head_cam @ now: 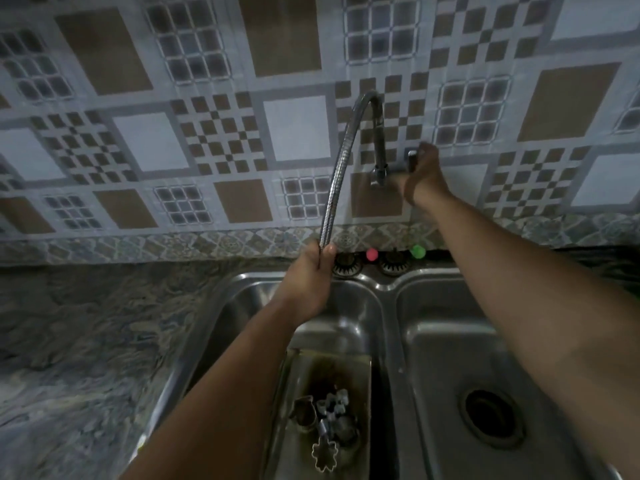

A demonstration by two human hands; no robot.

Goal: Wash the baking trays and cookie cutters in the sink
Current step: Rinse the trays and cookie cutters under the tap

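Note:
A stained metal baking tray (349, 372) lies in the left basin of a double steel sink (388, 306). Several metal cookie cutters (329, 427) are heaped in it, with a flower-shaped one nearest me. My left hand (308, 282) grips the free end of a flexible metal faucet hose (341, 161) above that basin. My right hand (424, 174) reaches to the wall and holds the faucet handle (412, 159). No water is visible.
The right basin holds only its drain (491, 415). Two sink strainers (369, 265) and a pink and a green ball (417, 251) sit on the back ledge. A marbled counter (79, 341) spreads to the left, and a patterned tile wall rises behind.

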